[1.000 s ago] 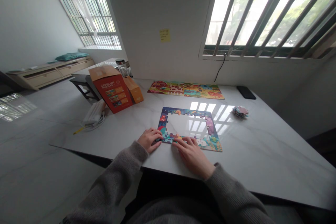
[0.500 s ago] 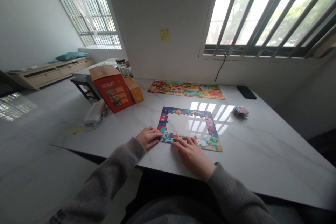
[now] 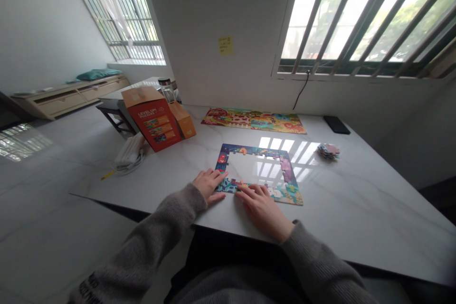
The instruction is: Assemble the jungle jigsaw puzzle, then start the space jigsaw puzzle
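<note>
A rectangular border of joined jigsaw puzzle pieces (image 3: 295, 189) lies flat on the table, with bare tabletop showing inside it. My left hand (image 3: 209, 185) rests on its lower left corner, fingers stretched over the pieces and thumb on the table just outside the near edge. Along the near side, my right hand (image 3: 261, 206) lies with its fingertips on the border, fingers extended and partly covering the pieces there. Neither hand grasps anything. To the right sits a stack of loose puzzle pieces (image 3: 328, 152).
A finished-looking long puzzle (image 3: 254, 120) lies along the wall. An open red puzzle box (image 3: 156, 123) stands at the left, beside a white power strip (image 3: 128, 152) with its cable. A black phone (image 3: 337, 125) lies at the back right. The table's near edge (image 3: 249, 232) is close to me.
My left hand has shifted right and slightly up, from the border's corner edge onto its pieces, with the fingers spreading from the thumb. My right hand stays almost where it was.
</note>
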Available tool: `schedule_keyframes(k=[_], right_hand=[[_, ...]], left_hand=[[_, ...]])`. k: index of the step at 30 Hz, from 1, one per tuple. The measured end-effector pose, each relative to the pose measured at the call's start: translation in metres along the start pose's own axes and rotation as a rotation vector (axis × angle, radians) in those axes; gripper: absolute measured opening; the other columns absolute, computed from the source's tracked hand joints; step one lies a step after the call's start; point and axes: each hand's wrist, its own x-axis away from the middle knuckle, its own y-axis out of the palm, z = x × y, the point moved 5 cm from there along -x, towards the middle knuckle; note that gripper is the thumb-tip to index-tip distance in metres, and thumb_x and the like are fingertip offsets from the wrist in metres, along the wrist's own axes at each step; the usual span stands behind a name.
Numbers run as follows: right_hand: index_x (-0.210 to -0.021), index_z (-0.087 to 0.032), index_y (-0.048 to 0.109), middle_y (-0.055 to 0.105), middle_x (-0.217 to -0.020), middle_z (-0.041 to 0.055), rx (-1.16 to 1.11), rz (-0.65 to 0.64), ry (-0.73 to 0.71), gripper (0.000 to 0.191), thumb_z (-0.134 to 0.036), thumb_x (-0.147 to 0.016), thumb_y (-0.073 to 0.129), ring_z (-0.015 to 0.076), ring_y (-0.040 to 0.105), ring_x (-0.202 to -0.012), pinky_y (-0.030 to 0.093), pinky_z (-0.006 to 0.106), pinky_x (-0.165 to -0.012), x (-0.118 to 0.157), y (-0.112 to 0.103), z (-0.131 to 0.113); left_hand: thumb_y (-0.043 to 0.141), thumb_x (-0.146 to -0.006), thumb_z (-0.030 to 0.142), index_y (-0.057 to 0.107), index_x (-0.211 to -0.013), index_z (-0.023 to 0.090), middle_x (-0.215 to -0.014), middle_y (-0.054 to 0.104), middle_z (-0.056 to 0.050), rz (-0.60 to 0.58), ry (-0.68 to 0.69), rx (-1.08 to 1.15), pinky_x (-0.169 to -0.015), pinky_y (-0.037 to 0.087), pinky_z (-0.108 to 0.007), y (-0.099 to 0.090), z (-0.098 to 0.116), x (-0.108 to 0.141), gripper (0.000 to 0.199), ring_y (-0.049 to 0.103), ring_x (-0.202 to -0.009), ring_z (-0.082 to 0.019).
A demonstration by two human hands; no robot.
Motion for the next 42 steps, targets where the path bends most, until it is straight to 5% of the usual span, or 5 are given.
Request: schedule_keyframes(k=[5, 17, 21, 27, 42], right_hand=[[-0.131, -0.026, 0.058, 0.056, -0.144, 0.0054, -0.013, 0.004, 0.004, 0.039, -0.012, -0.095, 0.051, 0.0267, 0.049, -0.115, 0.039, 0.043, -0.097, 0.0, 0.001, 0.0], [-0.145, -0.027, 0.048, 0.054, -0.147, 0.0057, 0.043, -0.007, -0.042, 0.048, -0.015, -0.098, 0.047, 0.0282, 0.049, -0.117, 0.037, 0.045, -0.097, 0.001, 0.0, -0.004], [-0.146, -0.026, 0.047, 0.053, -0.148, 0.0052, 0.06, -0.017, -0.052, 0.047, -0.017, -0.1, 0.046, 0.0286, 0.049, -0.116, 0.037, 0.046, -0.098, 0.002, 0.002, -0.004], [-0.146, -0.025, 0.047, 0.051, -0.15, 0.0056, 0.076, -0.016, -0.071, 0.048, -0.015, -0.098, 0.047, 0.0293, 0.049, -0.117, 0.037, 0.047, -0.098, 0.002, 0.002, -0.005], [-0.144, -0.025, 0.049, 0.051, -0.15, 0.0058, 0.069, -0.001, -0.045, 0.052, -0.013, -0.093, 0.052, 0.0287, 0.049, -0.118, 0.038, 0.046, -0.098, 0.001, 0.001, -0.005]], left_hand=[[0.071, -0.082, 0.043, 0.063, -0.123, 0.024, -0.11, 0.06, -0.009, -0.048, -0.024, -0.012, -0.085, 0.044, -0.041, 0.005, 0.0, -0.01, 0.045, 0.053, -0.102, -0.029], [0.073, -0.08, 0.043, 0.065, -0.123, 0.028, -0.11, 0.06, -0.007, -0.05, -0.043, -0.019, -0.083, 0.047, -0.039, 0.002, -0.001, -0.009, 0.046, 0.054, -0.1, -0.027], [0.065, -0.086, 0.036, 0.056, -0.134, 0.023, -0.115, 0.062, -0.009, 0.016, 0.001, 0.018, -0.089, 0.048, -0.041, 0.0, 0.004, 0.001, 0.05, 0.055, -0.104, -0.028], [0.048, -0.096, 0.03, 0.063, -0.124, 0.023, -0.123, 0.063, -0.009, 0.14, 0.051, 0.137, -0.101, 0.046, -0.043, -0.002, 0.005, 0.033, 0.033, 0.054, -0.116, -0.026], [0.051, -0.094, 0.029, 0.059, -0.133, 0.023, -0.13, 0.06, -0.01, 0.107, 0.014, 0.044, -0.1, 0.043, -0.046, -0.004, 0.013, 0.039, 0.04, 0.051, -0.119, -0.028]])
